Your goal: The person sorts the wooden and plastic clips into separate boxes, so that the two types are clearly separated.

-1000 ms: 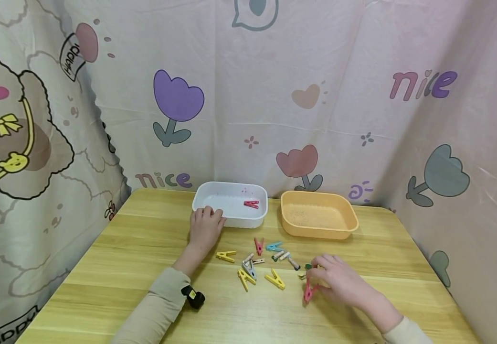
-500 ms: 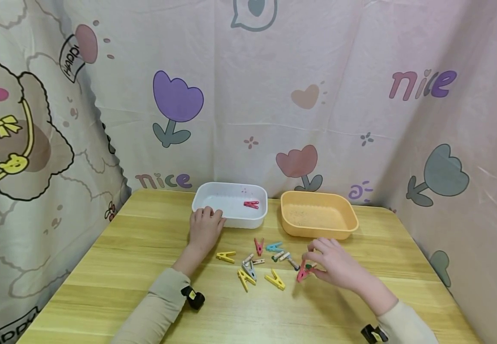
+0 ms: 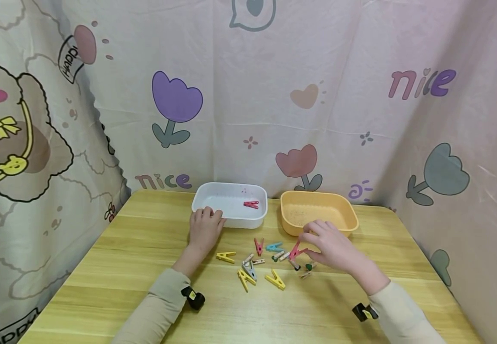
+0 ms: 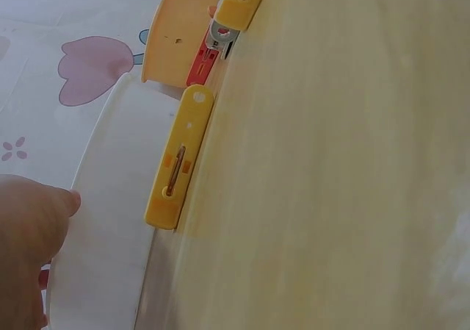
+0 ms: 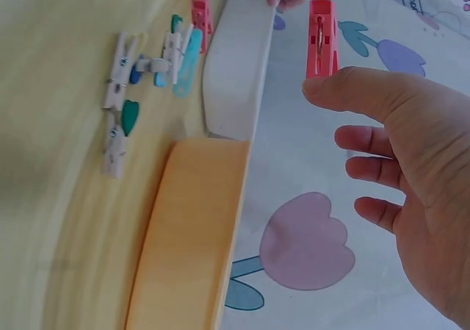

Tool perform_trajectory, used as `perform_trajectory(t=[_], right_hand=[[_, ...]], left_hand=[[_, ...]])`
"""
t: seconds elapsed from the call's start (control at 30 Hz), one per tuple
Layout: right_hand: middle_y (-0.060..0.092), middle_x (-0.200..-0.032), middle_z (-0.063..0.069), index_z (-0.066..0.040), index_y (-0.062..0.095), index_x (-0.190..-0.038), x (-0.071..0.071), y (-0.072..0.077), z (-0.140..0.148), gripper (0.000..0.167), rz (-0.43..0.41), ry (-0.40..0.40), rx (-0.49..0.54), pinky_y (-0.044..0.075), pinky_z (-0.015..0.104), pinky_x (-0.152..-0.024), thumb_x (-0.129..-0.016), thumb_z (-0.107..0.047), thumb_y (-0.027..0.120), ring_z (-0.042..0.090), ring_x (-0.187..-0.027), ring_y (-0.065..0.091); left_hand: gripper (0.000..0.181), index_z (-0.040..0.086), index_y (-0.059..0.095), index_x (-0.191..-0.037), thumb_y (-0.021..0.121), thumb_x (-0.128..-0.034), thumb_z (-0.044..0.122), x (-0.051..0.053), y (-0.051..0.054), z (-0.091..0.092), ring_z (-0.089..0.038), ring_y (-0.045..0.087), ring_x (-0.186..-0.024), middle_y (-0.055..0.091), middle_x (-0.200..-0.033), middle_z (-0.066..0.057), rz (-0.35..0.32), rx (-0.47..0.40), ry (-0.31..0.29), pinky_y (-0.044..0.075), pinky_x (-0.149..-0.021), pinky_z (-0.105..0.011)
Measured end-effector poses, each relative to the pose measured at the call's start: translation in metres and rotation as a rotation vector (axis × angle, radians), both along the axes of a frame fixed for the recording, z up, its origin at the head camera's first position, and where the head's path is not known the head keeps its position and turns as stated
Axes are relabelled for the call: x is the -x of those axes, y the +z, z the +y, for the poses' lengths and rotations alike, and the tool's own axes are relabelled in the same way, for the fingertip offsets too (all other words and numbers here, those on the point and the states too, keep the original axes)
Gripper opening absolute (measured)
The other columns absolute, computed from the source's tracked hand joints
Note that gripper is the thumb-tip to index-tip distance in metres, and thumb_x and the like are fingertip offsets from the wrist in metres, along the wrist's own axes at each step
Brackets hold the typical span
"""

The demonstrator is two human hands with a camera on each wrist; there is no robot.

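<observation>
My right grip (image 3: 329, 246) pinches a pink clothespin (image 3: 294, 251) in front of the orange tub (image 3: 317, 212), seemingly just above some small pegs (image 3: 284, 256). My left grip (image 3: 205, 227) clasps the white tub (image 3: 228, 205) by its near rim, left of the orange tub.

One wooden tabletop (image 3: 102, 267), pale yellow, is showing streaked grain. One pale printed cloth (image 3: 239, 100) is hanging behind the far edge, bearing a purple tulip (image 3: 177, 100), a red tulip (image 3: 297, 162) and two "nice" legends (image 3: 170, 180), with shadow lying in its fold (image 3: 396, 160) by the far right corner. One side panel (image 3: 12, 229) is hanging past the left edge, displaying a cartoon figure (image 3: 16, 141) with a yellow bow (image 3: 1, 127).
</observation>
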State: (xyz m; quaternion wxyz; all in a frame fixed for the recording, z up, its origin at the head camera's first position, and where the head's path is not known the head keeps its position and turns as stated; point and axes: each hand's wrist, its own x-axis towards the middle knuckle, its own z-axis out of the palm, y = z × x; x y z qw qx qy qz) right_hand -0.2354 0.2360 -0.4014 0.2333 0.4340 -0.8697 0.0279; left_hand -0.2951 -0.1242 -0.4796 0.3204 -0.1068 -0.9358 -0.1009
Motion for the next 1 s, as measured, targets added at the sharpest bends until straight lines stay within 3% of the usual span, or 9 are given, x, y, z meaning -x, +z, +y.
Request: perform_trajectory(t=[0.3, 0.5, 0.67, 1.0], right_hand=[[0.061, -0.100, -0.001, -0.022, 0.067, -0.101, 0.018, 0.007, -0.009, 0.030, 0.023, 0.019, 0.046, 0.045, 0.038, -0.079, -0.075, -0.025, 0.082, 0.020, -0.096, 0.056], [0.062, -0.100, 0.001, -0.018, 0.067, -0.102, 0.029, 0.014, -0.018, 0.031, 0.038, 0.015, 0.049, 0.045, 0.038, -0.077, -0.076, -0.027, 0.082, 0.022, -0.094, 0.055], [0.061, -0.099, 0.001, -0.017, 0.067, -0.102, 0.038, 0.020, -0.026, 0.030, 0.019, 0.001, 0.051, 0.043, 0.036, -0.076, -0.077, -0.028, 0.081, 0.021, -0.093, 0.054], [0.060, -0.099, 0.000, -0.016, 0.065, -0.101, 0.060, 0.024, -0.037, 0.028, -0.014, -0.023, 0.052, 0.046, 0.039, -0.081, -0.079, -0.027, 0.078, 0.021, -0.097, 0.056]], left_hand=[[0.020, 0.014, 0.065, -0.101, 0.065, -0.0932, 0.033, 0.001, -0.001, 0.000, -0.033, 0.051, -0.092, 0.056, -0.096, -0.012, -0.021, -0.002, 0.008, 0.041, -0.086, -0.047], [0.019, 0.014, 0.065, -0.099, 0.066, -0.0921, 0.032, 0.003, -0.003, 0.000, -0.032, 0.050, -0.089, 0.056, -0.094, -0.011, 0.018, -0.002, 0.000, 0.041, -0.083, -0.047], [0.019, 0.014, 0.065, -0.098, 0.068, -0.0907, 0.031, 0.002, -0.004, 0.000, -0.032, 0.050, -0.087, 0.056, -0.093, -0.011, 0.053, -0.009, -0.008, 0.041, -0.082, -0.047], [0.019, 0.013, 0.066, -0.099, 0.067, -0.0915, 0.030, 0.002, -0.003, 0.000, -0.033, 0.050, -0.088, 0.055, -0.093, -0.012, 0.028, -0.021, -0.012, 0.041, -0.083, -0.048]])
